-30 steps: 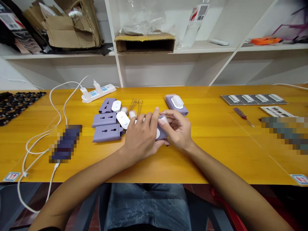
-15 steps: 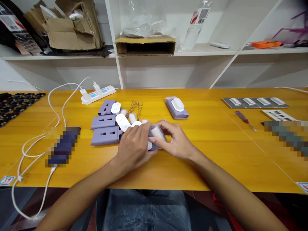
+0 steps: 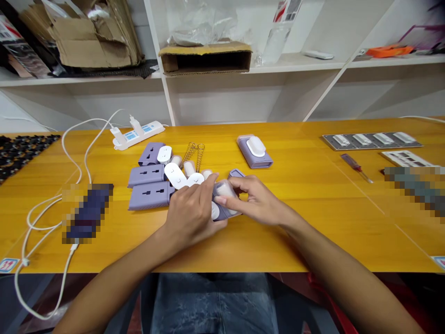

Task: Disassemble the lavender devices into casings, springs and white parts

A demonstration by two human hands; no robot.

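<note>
My right hand (image 3: pixel 259 202) pinches a purple plastic housing (image 3: pixel 224 214) with a translucent cover over a white piece, thumb across its top. Curled over the left side of the same housing, my left hand (image 3: pixel 191 208) hides part of it. A round white part (image 3: pixel 215 211) shows between the hands. Just beyond the right fingers is a small purple frame (image 3: pixel 237 173). Left of my hands are several purple slotted housings (image 3: pixel 149 195), white oval caps (image 3: pixel 175 175), small rounded pale pieces (image 3: pixel 189 168) and two coil springs (image 3: pixel 200 157).
Farther back stands a purple case with a white top (image 3: pixel 256 146). A phone (image 3: pixel 90 211) on a white cable lies left, below a power strip (image 3: pixel 139 135). At right are a screwdriver (image 3: pixel 356 168) and a grey panel with white pieces (image 3: pixel 371 140). Shelves (image 3: pixel 288 69) line the back.
The view has shifted slightly. The housing between my hands has turned a little, and more of its lower side and the small purple frame behind it show now.
</note>
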